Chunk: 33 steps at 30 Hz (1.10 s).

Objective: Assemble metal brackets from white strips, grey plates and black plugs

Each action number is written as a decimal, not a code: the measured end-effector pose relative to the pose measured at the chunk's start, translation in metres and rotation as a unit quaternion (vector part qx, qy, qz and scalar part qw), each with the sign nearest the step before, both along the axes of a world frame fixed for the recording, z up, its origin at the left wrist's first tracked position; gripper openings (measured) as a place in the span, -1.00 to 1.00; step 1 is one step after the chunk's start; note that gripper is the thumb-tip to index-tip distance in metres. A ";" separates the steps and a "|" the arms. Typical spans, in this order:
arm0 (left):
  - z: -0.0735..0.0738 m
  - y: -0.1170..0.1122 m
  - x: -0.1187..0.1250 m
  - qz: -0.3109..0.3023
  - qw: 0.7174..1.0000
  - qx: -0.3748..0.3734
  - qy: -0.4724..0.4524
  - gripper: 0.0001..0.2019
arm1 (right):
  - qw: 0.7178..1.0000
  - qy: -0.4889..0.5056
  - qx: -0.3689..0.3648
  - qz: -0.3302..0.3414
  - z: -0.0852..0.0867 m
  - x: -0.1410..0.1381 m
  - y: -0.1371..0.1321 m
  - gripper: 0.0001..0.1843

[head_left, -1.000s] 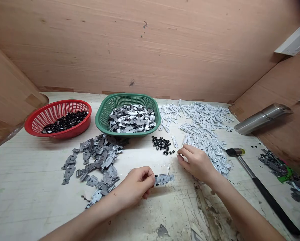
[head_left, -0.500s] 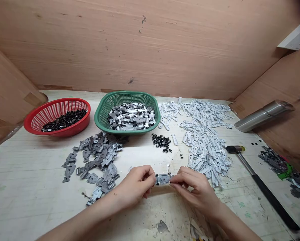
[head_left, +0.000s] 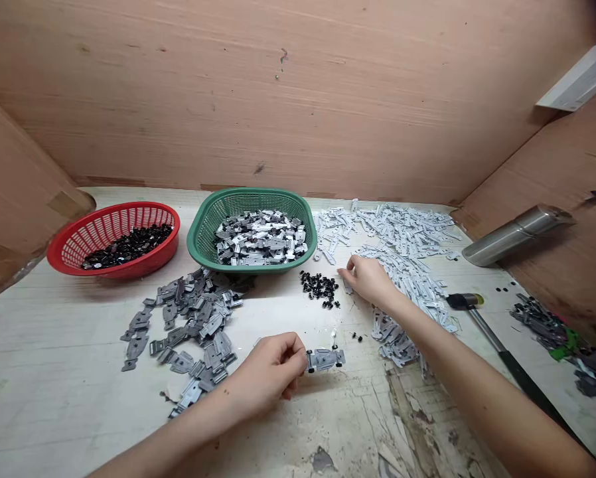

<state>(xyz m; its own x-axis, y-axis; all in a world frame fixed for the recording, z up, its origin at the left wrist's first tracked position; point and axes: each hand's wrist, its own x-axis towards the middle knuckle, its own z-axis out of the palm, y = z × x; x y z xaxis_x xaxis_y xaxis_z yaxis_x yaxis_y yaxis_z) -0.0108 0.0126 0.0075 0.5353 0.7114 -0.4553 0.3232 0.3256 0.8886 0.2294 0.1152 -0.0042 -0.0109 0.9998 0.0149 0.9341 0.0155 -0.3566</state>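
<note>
My left hand [head_left: 273,368] pinches one end of a small grey metal plate [head_left: 325,359] that lies on the white table, with tiny black pieces fitted at its ends. My right hand [head_left: 370,279] reaches forward to a light grey metal strip [head_left: 346,284] beside a little heap of black beads [head_left: 320,287]. Its fingers are curled at the strip; whether they grip it I cannot tell. A loose black bead [head_left: 356,337] lies between the two hands.
A red basket [head_left: 79,255] of black parts and a green basket [head_left: 203,229] of mixed metal parts stand at the back. Dark grey plates [head_left: 191,318] lie at the left, pale strips [head_left: 407,255] at the right. A hammer [head_left: 497,348], a steel cylinder [head_left: 517,234] and scrap [head_left: 551,325] lie far right.
My right hand left the plate's right end and moved up to the strip by the black beads. My left hand kept its hold on the plate.
</note>
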 end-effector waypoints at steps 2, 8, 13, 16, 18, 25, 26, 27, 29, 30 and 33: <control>-0.001 0.000 0.000 -0.002 1.000 -0.002 0.000 -0.84 | 1.000 0.006 -0.024 -0.020 -0.004 -0.004 0.010 -0.89; 0.000 0.000 0.000 -0.002 1.000 -0.006 0.006 -0.82 | 0.994 0.069 -0.076 -0.030 0.006 0.003 -0.006 -0.94; 0.001 0.000 0.001 -0.004 1.000 -0.001 0.012 -0.83 | 0.987 0.144 -0.061 0.028 0.023 0.013 -0.059 -0.87; 0.001 0.000 0.000 -0.006 1.000 0.005 0.008 -0.83 | 0.977 0.202 -0.059 0.045 0.023 0.018 -0.092 -0.85; 0.000 0.000 0.000 -0.003 1.000 0.008 0.006 -0.83 | 0.958 0.265 -0.105 0.018 0.019 0.020 -0.110 -0.83; 0.001 -0.001 0.001 0.009 1.000 0.030 -0.001 -0.83 | 0.931 0.308 -0.186 0.058 0.018 0.015 -0.150 -0.85; 0.002 -0.001 0.002 0.012 0.999 0.035 -0.001 -0.83 | 0.943 0.285 -0.162 0.060 0.021 0.015 -0.153 -0.86; 0.003 -0.002 0.002 0.014 0.999 0.039 0.000 -0.83 | 0.952 0.271 -0.136 0.054 0.024 0.015 -0.156 -0.84; 0.004 -0.002 0.003 0.017 0.999 0.044 0.002 -0.83 | 0.954 0.288 -0.085 0.016 0.030 0.016 -0.161 -0.81; 0.005 -0.003 0.003 0.017 0.999 0.045 0.003 -0.83 | 0.946 0.318 -0.068 -0.006 0.034 0.016 -0.163 -0.80; 0.007 -0.003 0.004 0.012 0.999 0.039 0.003 -0.83 | 0.901 0.425 -0.070 -0.042 0.039 0.011 -0.167 -0.79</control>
